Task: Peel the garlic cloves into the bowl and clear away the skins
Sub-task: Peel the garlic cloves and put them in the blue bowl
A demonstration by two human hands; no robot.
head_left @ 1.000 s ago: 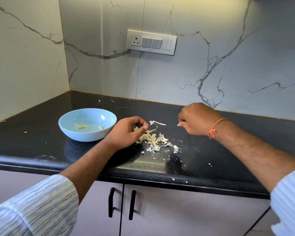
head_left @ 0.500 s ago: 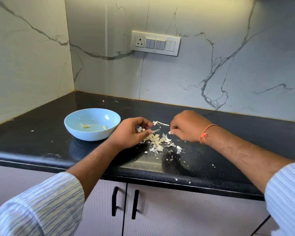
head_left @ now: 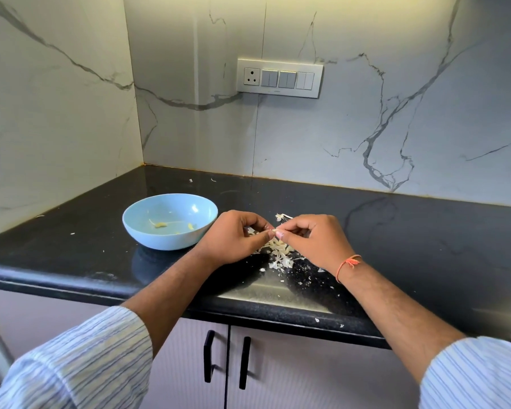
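Observation:
A light blue bowl [head_left: 148,231] stands on the black counter [head_left: 410,240] with a few small yellowish garlic pieces inside. Right of it lies a pile of pale garlic skins [head_left: 282,253]. My left hand [head_left: 233,239] and my right hand [head_left: 313,242] meet just above that pile, fingertips pinched together on a small garlic clove [head_left: 275,231]. Only a pale tip of the clove shows between the fingers. A separate skin scrap [head_left: 282,216] lies just behind the hands.
Small skin flakes are scattered over the counter in front of the pile and near its front edge. A switch panel [head_left: 279,78] sits on the marble back wall. A side wall closes the counter on the left. Cabinet doors with black handles [head_left: 210,360] are below.
My right hand moved left to meet my left hand, and both now pinch one clove above the skin pile. The camera view has shifted so the scene sits further right.

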